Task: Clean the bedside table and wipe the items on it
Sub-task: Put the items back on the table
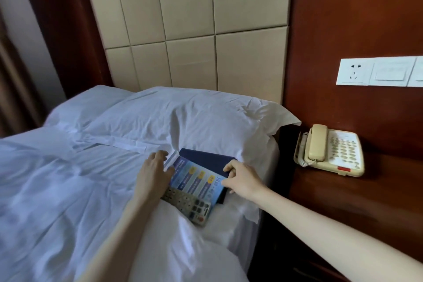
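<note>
Right hand (243, 178) pinching navy folder (207, 158), left hand (153, 173) fingers (160, 155) flat on blue printed leaflet (197, 181)

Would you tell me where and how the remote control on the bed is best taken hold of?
Probably at its near end, gripped across the two long sides, coming from the camera's side. The remote control lies flat on the bedding; that end juts free, while the left hand covers its far end.

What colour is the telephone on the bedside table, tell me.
Cream telephone, red strip near its front edge; head view.
</note>
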